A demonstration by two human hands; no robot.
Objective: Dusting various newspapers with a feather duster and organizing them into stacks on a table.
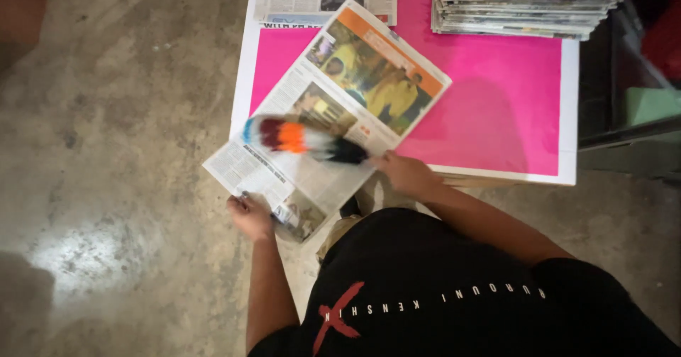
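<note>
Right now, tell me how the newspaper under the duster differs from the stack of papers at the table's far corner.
The newspaper is a single folded copy lying askew, overhanging the table's near edge; the stack of papers is many copies piled squarely on the pink table. The left hand grips the newspaper while the right hand sweeps a multicoloured duster over it; the stack is untouched. Both are printed newsprint.

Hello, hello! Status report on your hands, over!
Left hand grips the folded newspaper at its near corner. Right hand holds a blurred multicoloured feather duster over the page. Nothing in the way.
</note>
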